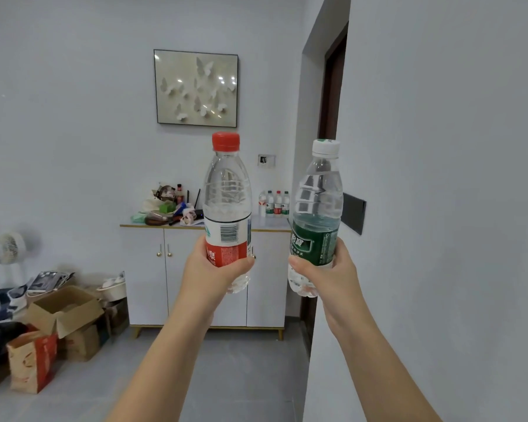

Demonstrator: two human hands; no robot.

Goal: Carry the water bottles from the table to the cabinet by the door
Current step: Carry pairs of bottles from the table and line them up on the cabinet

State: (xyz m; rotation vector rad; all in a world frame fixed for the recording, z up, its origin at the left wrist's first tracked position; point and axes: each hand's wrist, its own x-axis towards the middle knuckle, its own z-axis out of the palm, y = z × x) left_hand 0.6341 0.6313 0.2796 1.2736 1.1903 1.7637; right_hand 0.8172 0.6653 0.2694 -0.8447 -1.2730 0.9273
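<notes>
Bottles stay upright: left hand (214,269) grips the red-capped bottle (227,208), right hand (326,269) the green-labelled bottle (317,214); aim for bare cabinet (147,269) top.

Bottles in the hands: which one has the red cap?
The red-capped bottle, with the red and white label, is in the left hand. The bottle in the right hand has a white cap and green label.

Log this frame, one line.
carrying | left hand: red-label bottle | right hand: green-label bottle | cabinet ahead
</notes>
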